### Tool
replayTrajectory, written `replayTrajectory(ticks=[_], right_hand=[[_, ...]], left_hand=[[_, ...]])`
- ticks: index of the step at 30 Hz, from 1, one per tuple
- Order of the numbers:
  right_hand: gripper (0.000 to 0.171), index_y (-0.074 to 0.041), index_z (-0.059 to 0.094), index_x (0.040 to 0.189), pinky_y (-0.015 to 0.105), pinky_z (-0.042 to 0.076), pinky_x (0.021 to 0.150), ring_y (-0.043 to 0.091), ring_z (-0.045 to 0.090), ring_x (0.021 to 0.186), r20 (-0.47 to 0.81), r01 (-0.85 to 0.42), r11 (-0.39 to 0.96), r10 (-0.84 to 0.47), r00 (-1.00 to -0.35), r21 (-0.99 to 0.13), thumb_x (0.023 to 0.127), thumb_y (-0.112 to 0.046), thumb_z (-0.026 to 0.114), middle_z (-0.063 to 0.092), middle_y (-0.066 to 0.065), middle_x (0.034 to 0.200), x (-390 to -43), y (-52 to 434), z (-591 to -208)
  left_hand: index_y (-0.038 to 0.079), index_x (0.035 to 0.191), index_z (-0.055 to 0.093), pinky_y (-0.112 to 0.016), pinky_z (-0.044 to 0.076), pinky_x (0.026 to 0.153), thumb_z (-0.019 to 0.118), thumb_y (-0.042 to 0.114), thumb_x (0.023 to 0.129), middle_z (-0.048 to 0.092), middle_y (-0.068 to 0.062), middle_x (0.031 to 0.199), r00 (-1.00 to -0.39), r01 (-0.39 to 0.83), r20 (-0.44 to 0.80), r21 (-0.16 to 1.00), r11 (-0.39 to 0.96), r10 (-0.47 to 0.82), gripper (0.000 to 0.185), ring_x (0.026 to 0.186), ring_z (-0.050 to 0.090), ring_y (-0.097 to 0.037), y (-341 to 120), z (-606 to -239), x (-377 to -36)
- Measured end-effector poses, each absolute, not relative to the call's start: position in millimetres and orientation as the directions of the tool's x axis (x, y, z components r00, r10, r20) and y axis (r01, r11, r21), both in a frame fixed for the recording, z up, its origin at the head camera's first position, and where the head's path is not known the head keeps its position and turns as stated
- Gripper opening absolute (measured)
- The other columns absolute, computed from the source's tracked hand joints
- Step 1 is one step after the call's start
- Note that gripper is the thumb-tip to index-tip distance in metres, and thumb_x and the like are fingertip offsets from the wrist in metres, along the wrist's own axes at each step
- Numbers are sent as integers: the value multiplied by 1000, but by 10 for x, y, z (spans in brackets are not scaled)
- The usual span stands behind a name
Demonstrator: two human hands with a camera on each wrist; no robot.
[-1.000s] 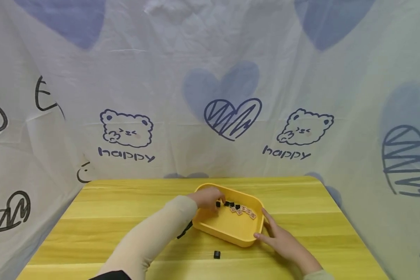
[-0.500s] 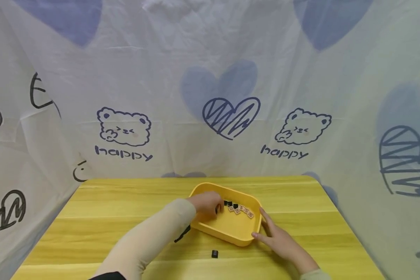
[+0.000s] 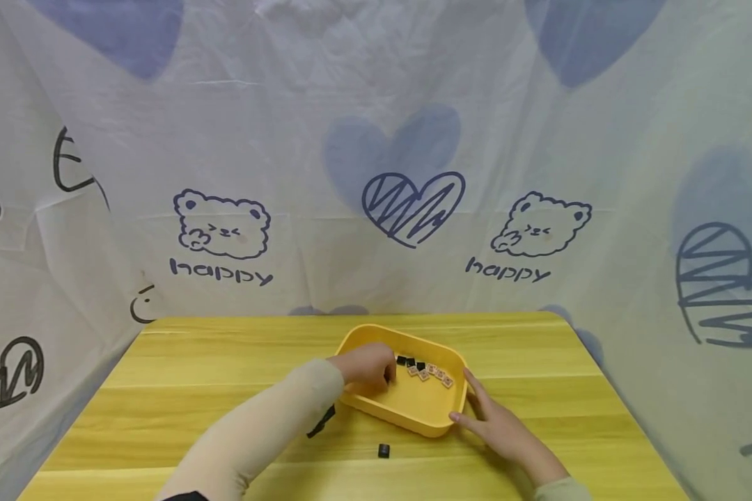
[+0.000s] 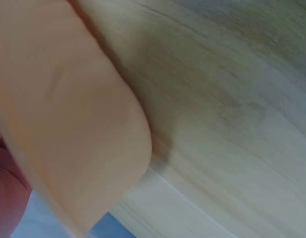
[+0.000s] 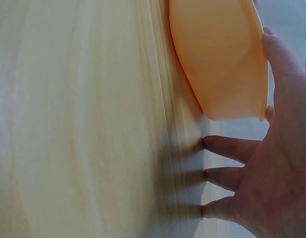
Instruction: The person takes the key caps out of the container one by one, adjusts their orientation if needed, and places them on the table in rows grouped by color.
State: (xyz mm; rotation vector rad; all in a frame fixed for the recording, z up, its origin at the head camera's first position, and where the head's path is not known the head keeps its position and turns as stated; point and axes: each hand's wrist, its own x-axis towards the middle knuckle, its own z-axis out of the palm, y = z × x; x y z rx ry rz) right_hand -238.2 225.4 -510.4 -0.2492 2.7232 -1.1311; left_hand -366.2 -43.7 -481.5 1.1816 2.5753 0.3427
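a yellow rounded plastic tray [image 3: 407, 414] rests on the wood-grain surface [image 3: 539, 369], close to its far edge and a little right of the middle, turned so that its right end sits nearer the near edge than its left end. inside, along the wall that faces the far edge, lie three black cubes [image 3: 411, 362], and just right of them a bunched row of pale cubes [image 3: 439, 374] with reddish marks on top.

the left hand [image 3: 368, 363] reaches over the tray's left end, fingers bent down inside; something dark shows beneath the fingertips, but whether they grasp it cannot be told. the right hand [image 3: 501, 430] is at the tray's right end, thumb and forefinger spread straight and touching the rim, the other fingers stretched out with their tips at the surface, clasping nothing.

a single black cube [image 3: 384, 451] lies on the surface outside the tray, between it and the near edge. beside the cream left sleeve [image 3: 266, 431] a black object [image 3: 321, 422] shows, too small to identify. past the far edge hangs a white cloth [image 3: 326, 278] printed with hearts, bears and the word "happy".
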Motion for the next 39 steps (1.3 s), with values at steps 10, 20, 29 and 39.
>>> replayTrajectory(ticks=[10,20,29,39], right_hand=[[88,-22,7,158,68,23,104,51,37,131,-109,-82,687,-229,-967,-722,94,-49,59,38,27,147,-2376,2235,-5082],[88,-21,5,158,67,24,104,50,37,131,-102,-90,699,-229,-968,-709,94,-51,58,37,27,147,-2403,2252,-5096],[89,-21,6,158,67,24,104,51,37,130,-116,-79,693,-231,-966,-717,94,-50,59,37,29,146,-2392,2237,-5062],[89,-20,6,158,66,25,104,50,38,130,-118,-77,698,-226,-967,-712,94,-50,59,39,29,145,-2406,2238,-5081]], left_hand=[[5,90,78,-18,51,68,80,4,79,71,3,85,-621,682,-45,462,567,783,12,75,64,-5,-623,-4612,-3597],[6,92,77,-18,52,67,80,6,80,70,6,86,-681,584,20,617,527,732,13,73,63,0,-748,-4524,-3405],[11,89,77,-16,51,66,81,7,79,67,7,86,-635,637,106,632,441,765,11,73,61,2,-778,-4443,-3101],[10,91,78,-17,51,69,76,11,85,68,10,87,-636,616,132,680,397,760,7,76,61,2,-839,-4449,-2886]])
